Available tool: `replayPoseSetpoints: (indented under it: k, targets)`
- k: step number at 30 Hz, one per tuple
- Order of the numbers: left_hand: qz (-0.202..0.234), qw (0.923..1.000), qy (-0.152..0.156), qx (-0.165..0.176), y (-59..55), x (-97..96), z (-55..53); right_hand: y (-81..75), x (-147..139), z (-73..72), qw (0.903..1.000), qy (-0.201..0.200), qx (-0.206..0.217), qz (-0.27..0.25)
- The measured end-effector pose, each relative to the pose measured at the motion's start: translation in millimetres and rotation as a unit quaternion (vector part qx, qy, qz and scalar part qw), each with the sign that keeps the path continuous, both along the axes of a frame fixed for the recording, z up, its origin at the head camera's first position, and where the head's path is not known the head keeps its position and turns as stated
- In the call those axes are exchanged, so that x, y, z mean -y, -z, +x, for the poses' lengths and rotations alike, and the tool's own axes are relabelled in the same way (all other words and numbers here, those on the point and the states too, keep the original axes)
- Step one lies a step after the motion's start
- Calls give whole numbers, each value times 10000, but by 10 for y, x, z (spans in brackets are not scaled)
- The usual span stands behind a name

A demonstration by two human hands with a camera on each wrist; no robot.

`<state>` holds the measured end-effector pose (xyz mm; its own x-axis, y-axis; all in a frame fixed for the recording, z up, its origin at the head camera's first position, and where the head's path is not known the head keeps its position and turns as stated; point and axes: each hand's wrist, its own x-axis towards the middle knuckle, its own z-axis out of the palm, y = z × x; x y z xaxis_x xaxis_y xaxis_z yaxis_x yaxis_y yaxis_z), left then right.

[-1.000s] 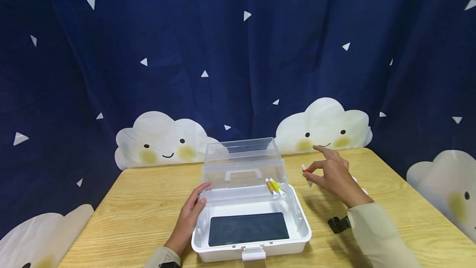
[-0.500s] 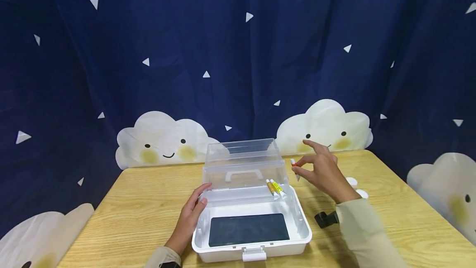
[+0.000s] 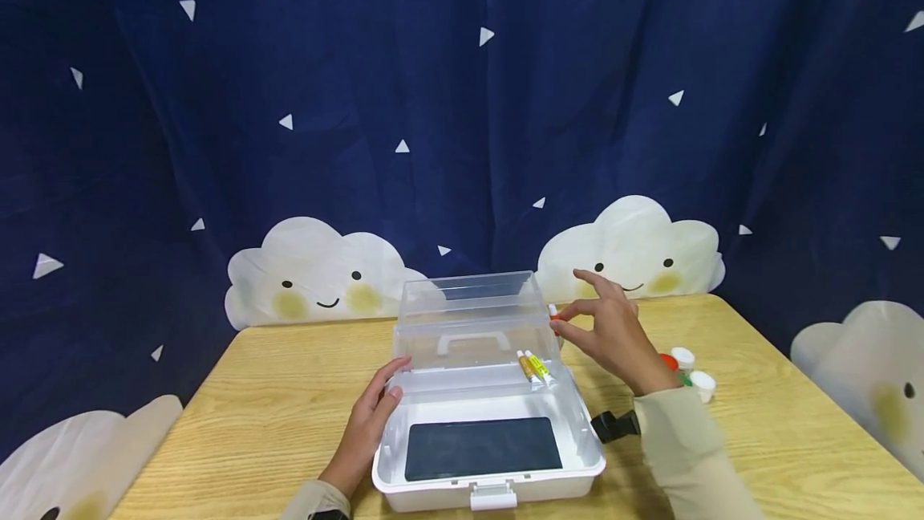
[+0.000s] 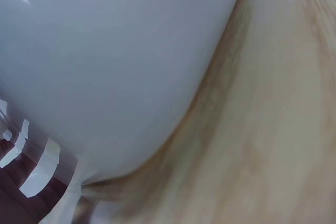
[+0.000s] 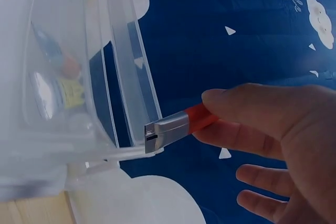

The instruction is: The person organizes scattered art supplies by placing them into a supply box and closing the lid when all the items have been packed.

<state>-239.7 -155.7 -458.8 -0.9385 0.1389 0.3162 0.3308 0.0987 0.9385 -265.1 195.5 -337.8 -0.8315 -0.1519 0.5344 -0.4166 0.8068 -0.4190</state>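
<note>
A white storage box [image 3: 426,497] stands on the wooden table with its clear lid [image 3: 472,307] tilted back. My left hand [image 3: 364,424] holds the box's left side near the hinge, thumb over the rim. Between thumb and index finger, my right hand [image 3: 613,343] pinches a small red paint tube [image 5: 176,129] by its red part. The tube's silver end points at the lid's right edge in the right wrist view. An ochre paint tube [image 3: 527,367] and a yellow paint tube [image 3: 538,369] lie side by side at the box's back right.
A dark flat rectangle [image 3: 484,448] covers much of the box floor. White-lidded jars [image 3: 703,383] and a red lid [image 3: 670,361] stand to the right, partly behind my right wrist. A navy curtain [image 3: 462,103] with clouds hangs behind the table [image 3: 274,400].
My right hand has moved left with the red paint tube, up to the right edge of the lid. The jars behind its wrist have come into view. My left hand stays on the box.
</note>
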Motion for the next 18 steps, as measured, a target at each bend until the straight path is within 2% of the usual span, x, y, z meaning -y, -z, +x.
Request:
replayPoseSetpoints:
  k: [6,11,18]
  targets:
    - [-75,9999,53,-44,-9,-1,-2,-7,30,28,10000,-15,71,-16]
    - [-62,10000,-7,-32,-20,15,2,-2,61,35,9992,-130,358,-81]
    - [-25,9999,38,143,-16,11,16,43,72,50,9975,-235,646,-155]
